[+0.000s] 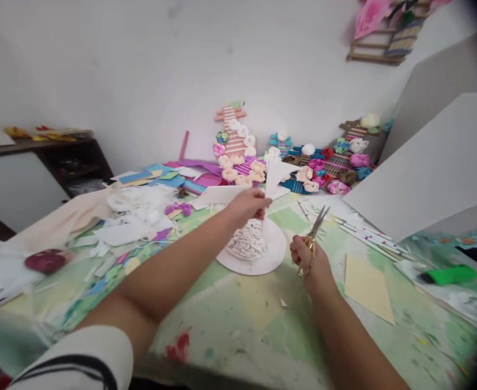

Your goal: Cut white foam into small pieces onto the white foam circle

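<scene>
My left hand (251,206) is closed in a pinch at the upright stem of a white paper flag (276,172). The flag rises over a round white base (278,254). Small white paper pieces (248,239) form a mound on that base, partly behind my left hand. To the right of the base, my right hand (312,260) has its fingers through the handles of gold-handled scissors (318,223). Their blades point up and away from me, slightly parted and clear of the flag. A tiny white paper scrap (283,303) lies in front of the base.
White scraps (141,208) and coloured paper sheets (157,176) crowd the table's left side. Paper-flower crafts (238,141) lean against the wall. On the right are a yellow sheet (367,287), thin white sticks (374,238), a green object (451,274) and a large white board (429,168).
</scene>
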The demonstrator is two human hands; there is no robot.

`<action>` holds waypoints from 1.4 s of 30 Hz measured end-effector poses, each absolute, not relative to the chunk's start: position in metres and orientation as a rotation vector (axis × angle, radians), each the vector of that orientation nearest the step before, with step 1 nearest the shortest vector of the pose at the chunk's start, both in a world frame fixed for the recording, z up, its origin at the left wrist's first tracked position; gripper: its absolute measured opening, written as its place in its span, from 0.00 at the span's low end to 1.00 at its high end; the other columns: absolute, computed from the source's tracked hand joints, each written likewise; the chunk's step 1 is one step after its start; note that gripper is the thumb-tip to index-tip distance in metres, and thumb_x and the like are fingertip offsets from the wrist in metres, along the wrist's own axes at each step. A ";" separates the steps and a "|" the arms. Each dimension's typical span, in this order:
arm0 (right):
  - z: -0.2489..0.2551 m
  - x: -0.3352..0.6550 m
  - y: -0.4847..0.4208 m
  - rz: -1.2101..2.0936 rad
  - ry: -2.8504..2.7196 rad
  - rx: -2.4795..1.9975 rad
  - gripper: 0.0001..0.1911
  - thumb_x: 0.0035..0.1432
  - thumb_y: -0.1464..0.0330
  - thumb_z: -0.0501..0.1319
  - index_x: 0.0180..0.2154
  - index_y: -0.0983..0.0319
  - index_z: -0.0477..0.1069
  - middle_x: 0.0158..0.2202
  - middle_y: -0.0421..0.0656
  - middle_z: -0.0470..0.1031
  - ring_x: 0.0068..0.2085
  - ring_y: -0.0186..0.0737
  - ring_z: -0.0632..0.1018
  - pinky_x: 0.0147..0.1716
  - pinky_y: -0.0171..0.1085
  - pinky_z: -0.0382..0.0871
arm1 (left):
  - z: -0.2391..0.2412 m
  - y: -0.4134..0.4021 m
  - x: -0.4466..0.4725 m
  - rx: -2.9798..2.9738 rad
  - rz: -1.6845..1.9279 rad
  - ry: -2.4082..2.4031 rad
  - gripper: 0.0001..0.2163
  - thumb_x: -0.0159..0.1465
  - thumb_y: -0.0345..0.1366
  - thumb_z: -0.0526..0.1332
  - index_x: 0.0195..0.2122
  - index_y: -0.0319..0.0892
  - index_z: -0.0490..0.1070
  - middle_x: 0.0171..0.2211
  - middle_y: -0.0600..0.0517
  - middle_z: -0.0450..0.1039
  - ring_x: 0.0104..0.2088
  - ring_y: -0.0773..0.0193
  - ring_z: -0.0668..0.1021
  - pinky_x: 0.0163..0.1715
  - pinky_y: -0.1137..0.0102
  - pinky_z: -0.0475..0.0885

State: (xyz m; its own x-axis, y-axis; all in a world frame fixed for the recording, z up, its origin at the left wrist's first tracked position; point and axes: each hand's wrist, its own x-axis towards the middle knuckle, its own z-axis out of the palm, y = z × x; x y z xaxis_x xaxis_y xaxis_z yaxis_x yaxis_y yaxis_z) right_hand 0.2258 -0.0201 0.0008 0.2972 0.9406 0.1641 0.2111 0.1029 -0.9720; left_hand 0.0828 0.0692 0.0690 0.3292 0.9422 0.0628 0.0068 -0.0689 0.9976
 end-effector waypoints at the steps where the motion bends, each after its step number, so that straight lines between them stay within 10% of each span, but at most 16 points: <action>1: 0.003 0.223 -0.022 0.786 -1.187 -1.357 0.15 0.45 0.56 0.53 0.25 0.62 0.60 0.18 0.36 0.59 0.20 0.29 0.62 0.20 0.31 0.56 | 0.062 0.052 0.078 1.340 0.997 0.885 0.04 0.49 0.32 0.57 0.24 0.38 0.61 0.16 0.57 0.60 0.16 0.76 0.65 0.19 0.76 0.65; 16: 0.008 0.172 -0.059 1.142 -1.707 -1.214 0.09 0.43 0.63 0.57 0.26 0.62 0.62 0.21 0.37 0.65 0.25 0.32 0.66 0.26 0.33 0.58 | 0.017 -0.038 0.017 1.345 1.129 1.089 0.13 0.50 0.46 0.53 0.23 0.39 0.60 0.20 0.53 0.63 0.16 0.72 0.64 0.18 0.72 0.64; 24: 0.003 0.197 -0.046 1.671 -1.499 -0.843 0.14 0.37 0.58 0.57 0.17 0.62 0.60 0.13 0.37 0.59 0.17 0.31 0.62 0.18 0.33 0.54 | 0.043 -0.009 -0.020 2.092 1.468 1.259 0.36 0.37 0.47 0.63 0.48 0.41 0.53 0.49 0.42 0.54 0.50 0.54 0.58 0.45 0.61 0.56; 30: 0.009 0.201 -0.044 1.703 -1.307 -0.857 0.16 0.35 0.55 0.57 0.17 0.62 0.61 0.11 0.37 0.58 0.15 0.31 0.59 0.16 0.33 0.52 | 0.053 0.004 -0.022 1.569 0.779 0.762 0.12 0.48 0.39 0.58 0.31 0.36 0.65 0.23 0.49 0.68 0.21 0.68 0.71 0.23 0.70 0.66; 42: -0.001 0.218 -0.030 0.863 -1.296 -1.432 0.19 0.44 0.53 0.52 0.24 0.64 0.64 0.17 0.38 0.62 0.19 0.31 0.62 0.18 0.32 0.55 | 0.046 0.010 0.011 1.058 1.478 0.924 0.10 0.48 0.37 0.57 0.29 0.40 0.60 0.17 0.58 0.62 0.14 0.76 0.65 0.09 0.80 0.58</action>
State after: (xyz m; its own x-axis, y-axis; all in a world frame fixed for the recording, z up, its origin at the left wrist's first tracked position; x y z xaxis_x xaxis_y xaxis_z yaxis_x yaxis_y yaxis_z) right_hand 0.2183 -0.0305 -0.0015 0.1775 0.9785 0.1046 0.2804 0.0516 -0.9585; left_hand 0.0113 0.0102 0.0464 -0.0604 0.9881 0.1413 -0.3055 -0.1531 0.9398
